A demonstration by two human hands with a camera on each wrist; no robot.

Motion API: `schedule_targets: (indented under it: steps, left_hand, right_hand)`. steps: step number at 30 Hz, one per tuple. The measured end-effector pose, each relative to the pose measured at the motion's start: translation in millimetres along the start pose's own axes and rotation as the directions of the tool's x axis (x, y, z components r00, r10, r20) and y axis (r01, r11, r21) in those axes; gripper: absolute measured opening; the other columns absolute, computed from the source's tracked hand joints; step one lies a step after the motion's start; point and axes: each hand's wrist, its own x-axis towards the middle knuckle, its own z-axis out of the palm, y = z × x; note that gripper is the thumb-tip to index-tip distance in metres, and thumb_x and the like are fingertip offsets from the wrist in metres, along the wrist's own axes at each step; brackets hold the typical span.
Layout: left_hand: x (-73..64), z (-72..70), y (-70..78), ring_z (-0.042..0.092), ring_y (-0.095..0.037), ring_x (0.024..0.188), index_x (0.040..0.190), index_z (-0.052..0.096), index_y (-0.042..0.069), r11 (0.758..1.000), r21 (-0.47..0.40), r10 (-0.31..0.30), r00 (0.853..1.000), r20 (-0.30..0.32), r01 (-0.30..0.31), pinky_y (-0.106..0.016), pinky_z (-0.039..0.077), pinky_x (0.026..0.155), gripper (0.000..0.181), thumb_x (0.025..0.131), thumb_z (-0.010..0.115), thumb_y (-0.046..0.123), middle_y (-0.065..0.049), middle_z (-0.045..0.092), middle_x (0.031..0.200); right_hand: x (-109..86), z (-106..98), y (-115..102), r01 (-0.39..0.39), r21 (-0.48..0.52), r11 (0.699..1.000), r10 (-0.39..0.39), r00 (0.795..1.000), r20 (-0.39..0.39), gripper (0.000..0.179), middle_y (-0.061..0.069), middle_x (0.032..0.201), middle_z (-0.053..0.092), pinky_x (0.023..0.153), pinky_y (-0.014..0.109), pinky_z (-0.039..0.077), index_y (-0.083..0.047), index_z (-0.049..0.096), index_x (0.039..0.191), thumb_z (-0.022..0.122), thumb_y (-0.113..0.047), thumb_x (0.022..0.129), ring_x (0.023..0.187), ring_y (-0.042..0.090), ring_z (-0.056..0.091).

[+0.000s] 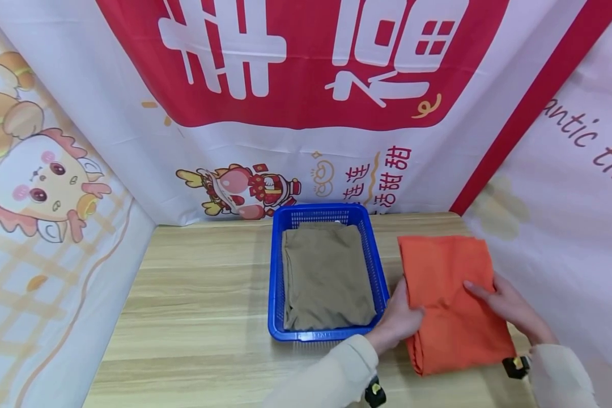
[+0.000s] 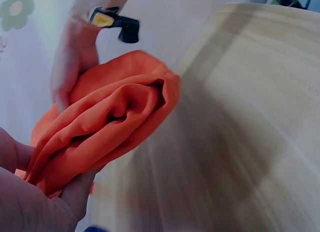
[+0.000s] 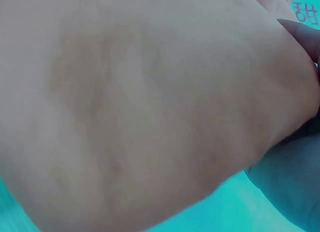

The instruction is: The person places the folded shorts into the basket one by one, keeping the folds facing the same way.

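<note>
A folded orange cloth [image 1: 456, 328] is held between both hands, to the right of a blue plastic basket. My left hand [image 1: 400, 316] grips its left edge, with the thumb on top and the fingers underneath. On the opposite edge, my right hand [image 1: 515, 309] pinches the fabric, its thumb lying over the top. In the left wrist view the cloth [image 2: 110, 127] shows several thick layers at its near end, raised over the table. Fabric [image 3: 150, 107] fills most of the right wrist view, blurred and off in colour.
The blue basket [image 1: 275, 283] stands on the wooden table [image 1: 199, 306] near the back, holding a folded olive-brown cloth [image 1: 328, 277]. Printed white fabric hangs as a back wall [image 1: 316, 141] and side walls around the table. The basket's right rim is close to my left hand.
</note>
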Motion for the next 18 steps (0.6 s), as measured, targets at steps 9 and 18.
schedule_targets:
  steps: [9, 18]
  left_hand:
    - [-0.4, -40.9, 10.4, 0.05, -0.016, 0.129, 0.157, 0.036, 0.026, 0.999, 0.018, 0.038, 0.998, 0.054, -0.039, -0.034, 0.044, 0.104, 0.076, 0.091, 0.068, 0.005, 0.002, 0.051, 0.145]
    - [-2.4, -83.4, 20.0, 0.045, -0.021, 0.136, 0.161, 0.027, 0.023, 0.991, -0.011, 0.134, 0.983, 0.122, -0.133, -0.038, 0.038, 0.111, 0.079, 0.095, 0.066, 0.005, -0.005, 0.043, 0.155]
  right_hand:
    - [-1.5, 3, -34, 0.011, 0.026, 1.0, -0.011, 1.0, 0.023, 0.075, 0.021, 0.141, 0.047, 0.083, 0.028, 0.054, -0.002, 0.022, 0.157, 0.052, -0.046, 0.105, 0.113, 0.02, 0.055]
    - [-2.9, 15, -69, 0.131, 0.078, 0.988, -0.128, 0.991, -0.039, 0.058, 0.012, 0.132, 0.052, 0.082, 0.024, 0.053, -0.007, 0.033, 0.149, 0.055, -0.038, 0.105, 0.104, 0.011, 0.061]
